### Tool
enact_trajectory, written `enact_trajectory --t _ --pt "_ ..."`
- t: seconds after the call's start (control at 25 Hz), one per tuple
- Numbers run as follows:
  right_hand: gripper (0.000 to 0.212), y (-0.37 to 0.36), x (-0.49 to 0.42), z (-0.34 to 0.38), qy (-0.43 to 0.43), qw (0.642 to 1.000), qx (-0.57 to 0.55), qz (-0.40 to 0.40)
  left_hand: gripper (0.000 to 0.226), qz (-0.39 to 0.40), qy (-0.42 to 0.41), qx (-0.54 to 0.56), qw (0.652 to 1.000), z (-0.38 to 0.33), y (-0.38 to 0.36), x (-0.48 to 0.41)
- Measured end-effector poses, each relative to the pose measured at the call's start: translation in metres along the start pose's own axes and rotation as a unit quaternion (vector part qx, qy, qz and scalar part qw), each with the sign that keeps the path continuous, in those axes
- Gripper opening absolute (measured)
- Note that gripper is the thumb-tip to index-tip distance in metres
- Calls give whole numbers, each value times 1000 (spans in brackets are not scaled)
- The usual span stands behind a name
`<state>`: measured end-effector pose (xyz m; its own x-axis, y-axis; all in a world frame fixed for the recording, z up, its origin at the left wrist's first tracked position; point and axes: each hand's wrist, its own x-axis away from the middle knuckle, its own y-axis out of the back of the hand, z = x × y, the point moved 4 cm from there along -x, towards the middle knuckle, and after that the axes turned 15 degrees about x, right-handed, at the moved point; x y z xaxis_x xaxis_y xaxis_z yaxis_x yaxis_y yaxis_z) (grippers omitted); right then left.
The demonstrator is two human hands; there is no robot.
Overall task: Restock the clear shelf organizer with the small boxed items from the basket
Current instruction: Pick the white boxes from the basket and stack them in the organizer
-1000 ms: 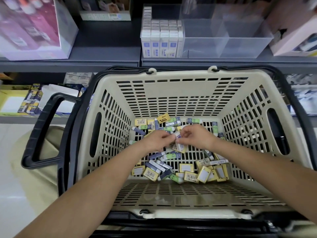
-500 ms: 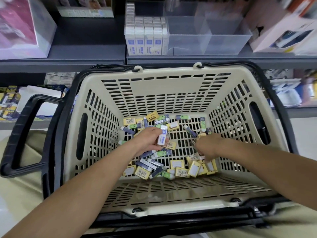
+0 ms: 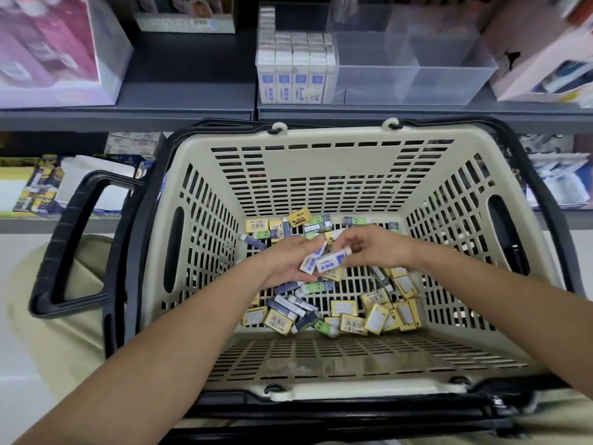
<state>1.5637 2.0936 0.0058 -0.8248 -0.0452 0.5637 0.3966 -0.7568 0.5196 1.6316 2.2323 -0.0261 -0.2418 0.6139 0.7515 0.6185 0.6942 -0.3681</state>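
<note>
Two hands were close together low inside basket (image 3: 321, 139). Left hand (image 3: 285, 264) curled round one white-blue box (image 3: 308, 264); right hand (image 3: 372, 248) pinched second box (image 3: 330, 261), touching the first. Loose boxes (image 3: 353, 316) lay on basket floor. Organizer (image 3: 449, 81) sat on shelf (image 3: 192, 88) behind basket, stocked boxes (image 3: 296, 78) upright in its left compartment

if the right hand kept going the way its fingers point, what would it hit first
Probably the left hand: the right hand points leftward at it, and the white-and-blue box it pinches looks nearly against the second box held there.
</note>
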Motion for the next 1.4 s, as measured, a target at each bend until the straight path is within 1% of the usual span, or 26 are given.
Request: enact_trajectory --t 0.08,0.16,0.2,0.24,0.28,0.36,0.4,0.48,0.52,0.56,0.6,0.68,0.72,0.8,0.84,0.88,0.92,0.96,1.0,1.04,1.12,1.16,1.2,1.24,1.32,1.4 --pt "25 3 -7 2 -6 996 -57 -70 36 35 20 -18 999 0 -1 3" --pt "27 -2 -11 -2 -31 992 -50 -112 43 28 25 0 999 -4 3 4" --pt "25 -9 -12 -6 -42 994 -3 -98 41 7 11 16 1000 -7 7 5" --pt "23 -19 -11 -11 -45 995 75 -51 39 -24 -11 29 999 -11 14 4" --pt "22 -34 -9 -18 -40 986 161 20 40 -58 -31 40 997 -15 22 3" --pt "31 -62 -2 -32 -8 939 308 152 43 -104 -57 51 992 -19 36 -1" --pt "37 -72 1 -35 14 915 362 180 48 -114 -59 51 990 -19 39 -2" --pt "44 -81 2 -37 44 881 433 186 64 -117 -51 40 991 -20 39 -3" --pt "45 -84 3 -37 51 868 458 186 67 -114 -47 31 992 -20 38 -3" --pt "44 -84 3 -38 53 860 473 185 65 -112 -47 23 992 -21 38 -4" --pt "40 -81 3 -39 50 858 479 179 57 -114 -51 19 992 -23 38 -4" --pt "32 -72 2 -40 33 864 478 151 35 -122 -61 19 990 -26 42 -4" --pt "30 -65 1 -39 20 868 479 128 30 -128 -61 19 990 -26 44 -3" --pt "33 -51 -2 -37 -18 869 491 50 30 -134 -60 18 989 -27 47 -3" --pt "40 -45 -4 -34 -27 862 507 4 32 -135 -63 19 989 -28 48 -3" --pt "47 -44 -6 -28 -10 856 516 -35 33 -137 -66 21 988 -29 48 -4" --pt "47 -49 -9 -19 31 858 510 -61 32 -138 -69 26 988 -30 48 -3" --pt "42 -58 -12 -6 77 868 485 -68 28 -137 -73 34 987 -32 48 -2" --pt "38 -70 -15 6 108 881 457 -51 24 -136 -75 39 987 -33 47 -1" --pt "37 -83 -20 16 120 886 448 -24 22 -137 -77 39 987 -33 47 0" --pt "42 -108 -34 30 102 870 482 25 17 -139 -76 34 987 -33 47 2" --pt "40 -114 -39 35 89 860 502 28 14 -139 -77 32 987 -33 47 4" --pt "34 -114 -42 37 75 857 510 24 11 -137 -78 34 987 -34 47 4" --pt "27 -111 -43 37 62 862 502 20 11 -135 -80 38 987 -34 47 4" --pt "21 -95 -42 30 40 891 452 8 12 -127 -84 44 987 -35 47 5" --pt "18 -69 -39 24 21 942 336 -12 23 -126 -83 30 988 -34 48 4"
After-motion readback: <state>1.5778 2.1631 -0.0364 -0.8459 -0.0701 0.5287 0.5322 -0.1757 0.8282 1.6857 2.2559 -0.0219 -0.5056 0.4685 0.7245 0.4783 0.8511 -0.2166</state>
